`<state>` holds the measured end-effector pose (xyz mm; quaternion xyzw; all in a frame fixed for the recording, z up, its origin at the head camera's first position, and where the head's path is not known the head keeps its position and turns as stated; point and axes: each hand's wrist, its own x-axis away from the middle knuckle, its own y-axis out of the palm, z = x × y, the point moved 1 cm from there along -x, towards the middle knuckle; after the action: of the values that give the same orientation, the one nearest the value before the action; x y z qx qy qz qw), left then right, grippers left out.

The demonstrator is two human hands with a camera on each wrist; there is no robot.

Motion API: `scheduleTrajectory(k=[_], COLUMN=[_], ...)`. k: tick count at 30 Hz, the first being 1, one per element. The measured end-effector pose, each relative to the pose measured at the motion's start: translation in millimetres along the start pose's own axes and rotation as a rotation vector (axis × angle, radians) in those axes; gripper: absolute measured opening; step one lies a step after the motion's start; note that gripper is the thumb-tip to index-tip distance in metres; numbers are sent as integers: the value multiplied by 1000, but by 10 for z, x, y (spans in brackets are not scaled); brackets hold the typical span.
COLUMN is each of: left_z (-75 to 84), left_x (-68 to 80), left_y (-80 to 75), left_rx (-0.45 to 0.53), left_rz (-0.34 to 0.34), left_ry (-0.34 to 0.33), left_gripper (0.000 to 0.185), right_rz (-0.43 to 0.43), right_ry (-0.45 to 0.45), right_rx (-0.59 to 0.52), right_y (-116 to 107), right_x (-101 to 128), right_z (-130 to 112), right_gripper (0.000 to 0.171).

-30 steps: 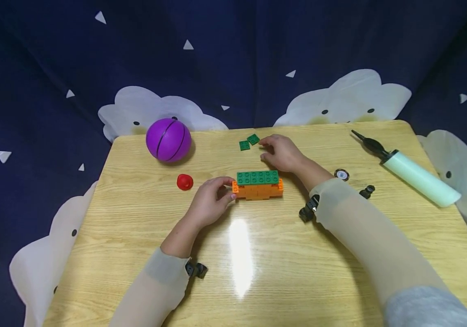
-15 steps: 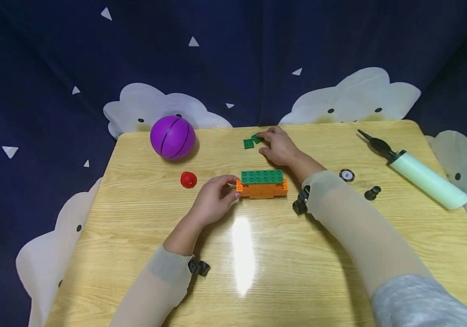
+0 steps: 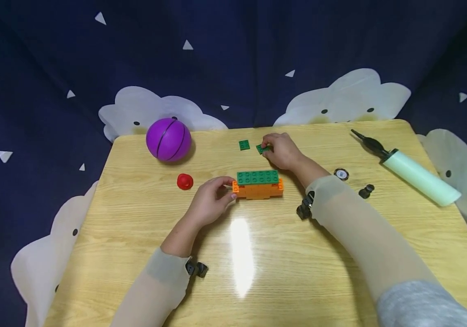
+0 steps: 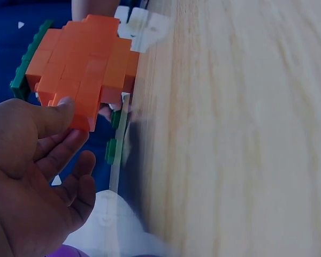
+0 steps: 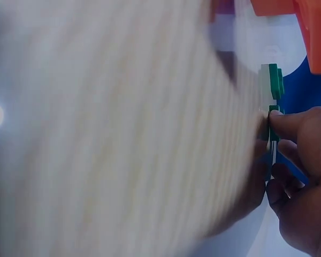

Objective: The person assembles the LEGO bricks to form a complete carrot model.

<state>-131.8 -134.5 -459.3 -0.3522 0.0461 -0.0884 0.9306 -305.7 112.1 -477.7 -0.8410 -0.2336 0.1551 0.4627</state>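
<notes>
Two bare hands work on a pale wooden table (image 3: 135, 254) backed by a dark blue cloth printed with white clouds (image 3: 33, 68).

Far left: a purple rubber ball with black seams (image 3: 168, 140) sits near the table's back edge. A small red plastic cap (image 3: 184, 181) lies in front of it, well apart from the ball.

Left of centre: the left hand (image 3: 208, 203) rests on the table with its fingers curled. Thumb and fingertips pinch the left end of the orange brick block topped with a green studded plate (image 3: 258, 184). The left wrist view shows the thumb pressed against the block's orange side (image 4: 80, 69). The block stands flat on the table at its centre.

Behind the block: a loose green square plate (image 3: 244, 145) lies flat. Just to its right, the right hand (image 3: 282, 152) pinches a second small green plate (image 3: 261, 149) between thumb and fingertips, low at the table surface. The right wrist view shows this plate (image 5: 273, 131) held on edge in the fingertips.

Right of centre: a round black-and-white disc (image 3: 341, 174) and a small black knob (image 3: 366, 191) lie near the right forearm.

Far right: a mint-green hand pump with a black nozzle (image 3: 409, 170) lies diagonally near the table's edge.
</notes>
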Motion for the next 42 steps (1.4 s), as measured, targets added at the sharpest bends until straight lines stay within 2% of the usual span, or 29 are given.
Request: scheduleTrajectory(k=[9,19,28,36,42], left_z=[-24,-17,-8,9,16], left_x=[5,-11,2,8,15], left_y=[-13,-10,-30,-12,0], left_rx=[23,12,34,46,52], left_rz=[-9,-20,-19,-26,-23], left_ry=[-17,-27,-37,-46,-50], left_gripper=[34,37,37,38,37], right_rz=[2,35,53,65,100], right_ry=[36,16,30,49,-2], right_rx=[-24,-28,-89,-177,-262], right_y=[-2,-11,-104,-270,-383], right_x=[206,442,676,911,1060], right_z=[23,61,-25,-129,-235], right_gripper=[15,14,17,31,34])
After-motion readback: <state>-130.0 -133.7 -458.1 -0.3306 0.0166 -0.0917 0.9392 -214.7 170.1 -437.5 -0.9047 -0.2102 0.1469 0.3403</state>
